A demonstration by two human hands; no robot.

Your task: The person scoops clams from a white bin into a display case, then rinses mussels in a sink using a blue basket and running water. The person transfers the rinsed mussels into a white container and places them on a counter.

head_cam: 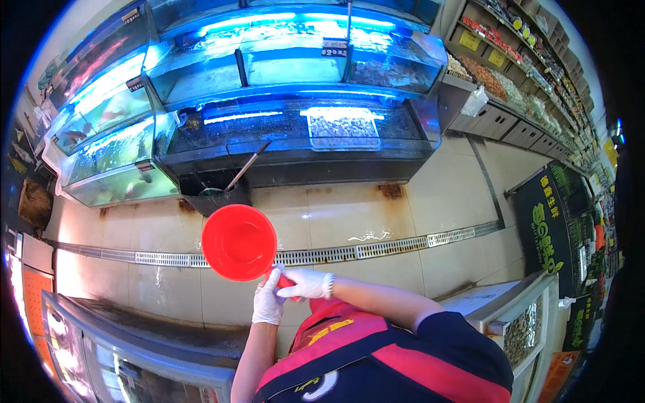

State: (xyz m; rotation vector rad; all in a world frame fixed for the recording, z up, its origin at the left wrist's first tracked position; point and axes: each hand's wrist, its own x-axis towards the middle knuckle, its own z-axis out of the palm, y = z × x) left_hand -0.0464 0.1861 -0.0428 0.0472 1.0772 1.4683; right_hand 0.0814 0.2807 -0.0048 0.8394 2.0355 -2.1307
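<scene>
A red plastic dipper [239,244] hangs before me with its round mouth facing up. I see no contents in its bowl. My right hand [310,283], in a white glove with a beaded bracelet at the wrist, is closed around the dipper's handle. My left hand [268,302], gloved in white too, grips the handle close to the bowl, touching the right fingers. Just beyond the dipper stands a black bucket [216,202], with a net's pole [249,165] leaning out of it.
Lit fish tanks [292,70] rise in tiers ahead, and a white tray of shellfish [342,130] sits in the lowest one. A metal drain grate [322,255] crosses the wet tiled floor [352,216]. Display cases stand at lower left [136,337] and lower right [524,327]. Goods shelves [514,55] line the right.
</scene>
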